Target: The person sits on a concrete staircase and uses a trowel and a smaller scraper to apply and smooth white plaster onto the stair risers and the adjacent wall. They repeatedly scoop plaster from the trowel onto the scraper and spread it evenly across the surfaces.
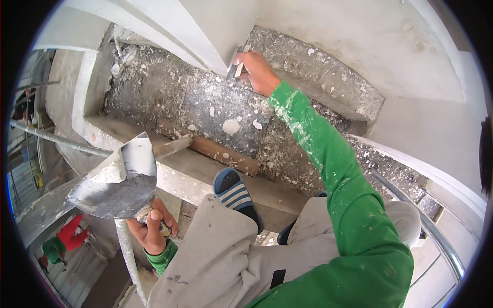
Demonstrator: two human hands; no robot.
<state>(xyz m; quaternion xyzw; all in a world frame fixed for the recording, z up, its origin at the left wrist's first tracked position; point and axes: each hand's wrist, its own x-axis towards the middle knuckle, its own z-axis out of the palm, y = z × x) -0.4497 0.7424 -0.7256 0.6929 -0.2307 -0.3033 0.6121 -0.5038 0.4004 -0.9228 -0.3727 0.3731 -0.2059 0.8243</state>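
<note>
My left hand [153,229] is closed round the handle of a wide trowel [126,197], its broad grey blade held out over the left side. White putty [141,156] coats part of the blade, with a thicker lump [110,170] near one edge. Farther off, my right hand [261,74] grips a small putty knife [238,62] at the lower end of a pale wall corner [223,43]. The knife's blade appears to be against that corner, though its exact contact is hard to make out. White specks mark my green right sleeve [321,141].
Below the wall, a grey ledge [215,110] is littered with dried putty flakes. A wooden plank [226,155] lies along it, near my sandalled foot [236,192]. Metal pipes [61,138] cross at left; another rail [436,233] stands right. A person [61,244] appears far below at lower left.
</note>
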